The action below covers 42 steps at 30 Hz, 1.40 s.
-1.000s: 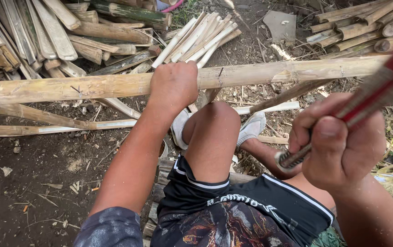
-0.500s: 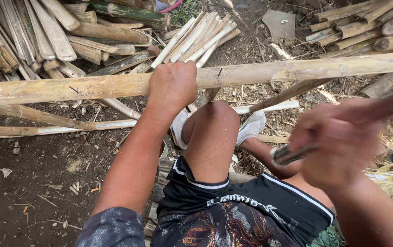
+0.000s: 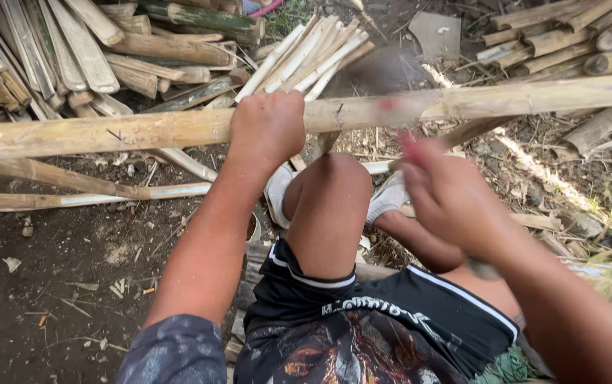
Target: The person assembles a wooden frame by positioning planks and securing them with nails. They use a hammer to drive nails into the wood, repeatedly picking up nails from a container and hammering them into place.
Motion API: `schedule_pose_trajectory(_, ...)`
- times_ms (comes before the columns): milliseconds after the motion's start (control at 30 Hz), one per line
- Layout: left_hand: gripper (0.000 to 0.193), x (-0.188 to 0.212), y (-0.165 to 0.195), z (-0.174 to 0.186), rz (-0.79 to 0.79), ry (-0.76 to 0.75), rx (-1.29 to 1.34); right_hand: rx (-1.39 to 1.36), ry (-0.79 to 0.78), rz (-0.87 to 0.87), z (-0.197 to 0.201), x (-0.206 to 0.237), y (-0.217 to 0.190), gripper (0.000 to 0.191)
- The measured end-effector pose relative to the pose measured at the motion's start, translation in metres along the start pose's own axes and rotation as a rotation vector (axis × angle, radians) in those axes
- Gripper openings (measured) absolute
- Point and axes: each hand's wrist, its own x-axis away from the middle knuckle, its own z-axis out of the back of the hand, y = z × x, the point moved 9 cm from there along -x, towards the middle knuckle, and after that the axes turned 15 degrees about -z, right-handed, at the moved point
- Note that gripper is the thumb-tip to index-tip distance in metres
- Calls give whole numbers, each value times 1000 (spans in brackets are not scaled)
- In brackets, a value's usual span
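In the head view, your left hand (image 3: 267,128) is closed tightly around a long bamboo pole (image 3: 142,131). This pole lies across the whole picture, almost level, from the left edge to the right edge, and it passes just above your raised knee (image 3: 331,192). The fingers wrap over the top of the pole and the forearm comes straight up to it from below.

Your right hand (image 3: 452,199) is in front of the pole, a little below it and to the right of the knee. It is blurred by motion. It looks clenched, and a dark end shows under the wrist, but I cannot tell clearly what it grips. A reddish blurred streak (image 3: 398,121) lies between this hand and the pole; its shape is not readable.

You sit with black shorts (image 3: 363,313) and white shoes (image 3: 391,195) on bare dark earth (image 3: 57,277). Behind the pole there is a heap of split bamboo strips (image 3: 43,50) at the upper left, a bundle of pale thin slats (image 3: 313,57) in the middle, and round bamboo pieces (image 3: 569,35) at the upper right. Two thinner poles (image 3: 71,195) lie on the ground under the long one, at the left.
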Motion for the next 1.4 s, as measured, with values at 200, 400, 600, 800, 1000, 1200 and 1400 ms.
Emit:
schedule_pose_trajectory(200, 16, -2, -1, 6, 39, -24, 34, -438, 195, 207, 44, 31, 2, 21)
schedule_pose_trajectory(400, 21, 0, 0, 1, 67, -110, 48, 102, 274, 483, 18, 26, -19, 24)
schedule_pose_trajectory(600, 19, -3, 2, 4, 52, -80, 48, -16, 72, 7, 11, 3, 24, 29)
schedule_pose_trajectory(800, 17, -2, -4, -3, 61, -71, 54, -157, 496, 626, 43, 63, -27, 34)
schedule_pose_trajectory(1000, 14, -2, 3, 5, 20, 4, 39, 305, 80, -136, -9, -13, 30, 31)
schedule_pose_trajectory(1200, 15, -1, 0, 6, 41, -6, 54, -689, 347, 464, 45, 41, -1, 31)
schedule_pose_trajectory(1400, 15, -1, 0, 1, 55, -26, 70, 330, 73, -80, -20, -13, 36, 23)
